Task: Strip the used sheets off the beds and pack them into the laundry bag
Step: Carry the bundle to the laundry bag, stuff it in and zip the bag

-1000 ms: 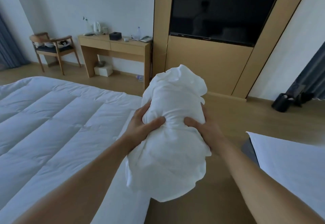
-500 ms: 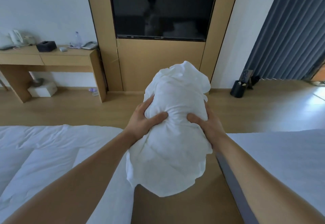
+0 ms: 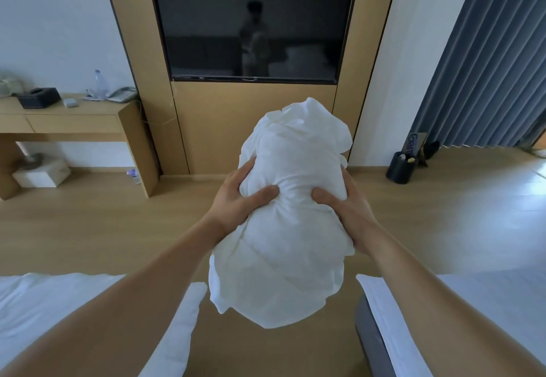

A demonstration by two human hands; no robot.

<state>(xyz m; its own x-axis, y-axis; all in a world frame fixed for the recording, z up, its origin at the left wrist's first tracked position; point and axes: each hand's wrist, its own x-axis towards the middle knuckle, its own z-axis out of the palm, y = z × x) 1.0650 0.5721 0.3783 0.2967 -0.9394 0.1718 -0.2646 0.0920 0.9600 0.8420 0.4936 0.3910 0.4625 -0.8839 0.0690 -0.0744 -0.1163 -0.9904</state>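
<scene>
- Where the aisle runs between the two beds, white bedding lies on the left bed [image 3: 44,311] right up to its inner edge. The right bed [image 3: 487,302] shows a white layer over a grey base. I cannot tell from here whether either one counts as stripped.
- Above the bare floor [image 3: 118,229] of that aisle, just past the beds' inner corners, the sheet bundle [image 3: 283,243] hangs in the air. It is a tall, crumpled white wad and touches neither bed.
- The left hand [image 3: 236,202] grips the bundle's waist from the left, its thumb dug across the front and its fingers curled round behind.
- The right hand [image 3: 351,214] does the same on the other side. The two thumbs come near each other but do not meet.
- By my reckoning at least one load is off a bed and gathered up, but it has not been packed.
- No laundry bag shows anywhere, so finding it, carrying the wad over and stuffing it in are all left, along with whatever linen remains on the beds.
- Farther off, a wooden worktop [image 3: 74,115] stands against the left wall, with a dark tissue box [image 3: 38,97] and a telephone [image 3: 122,94] towards its right end.
- A dark television [image 3: 206,22] fills the wood panel straight ahead.
- A black bin [image 3: 400,168] sits on the floor near the grey curtain [image 3: 487,66].
</scene>
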